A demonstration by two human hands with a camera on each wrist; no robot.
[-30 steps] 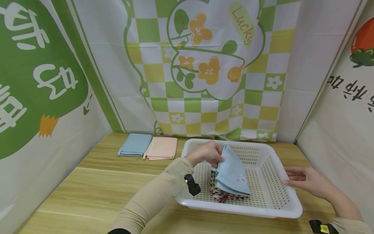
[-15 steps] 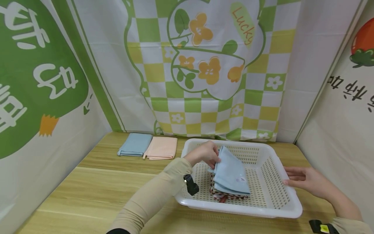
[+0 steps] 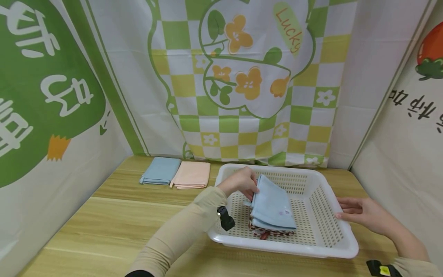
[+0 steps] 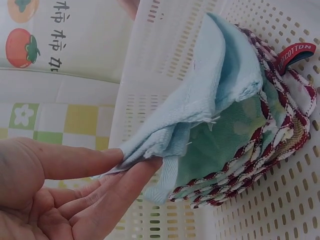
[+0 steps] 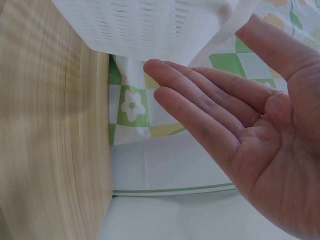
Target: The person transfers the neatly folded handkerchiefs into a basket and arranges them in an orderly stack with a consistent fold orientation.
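My left hand (image 3: 243, 182) pinches one end of a folded light blue towel (image 3: 273, 204) between thumb and fingers. In the left wrist view that end of the towel (image 4: 200, 95) is raised, with a hanging loop below the fingertips. Beneath it lies a folded patterned cloth (image 4: 240, 165) with a red-and-white braided edge and a red tag. Both lie in a white plastic basket (image 3: 283, 252). At the basket's right side is my right hand (image 3: 363, 214), its thumb at the rim. The right wrist view shows that hand's fingers (image 5: 200, 120) extended beside the basket wall.
A folded blue towel (image 3: 160, 171) and a folded peach towel (image 3: 191, 175) lie side by side at the back left of the wooden table (image 3: 114, 231). Printed curtains (image 3: 249, 138) hang behind the table and at both sides.
My left hand has moved slightly left and down with the pinched end of the light blue towel, which now lies flatter over the patterned cloth. The right hand has stayed in place.
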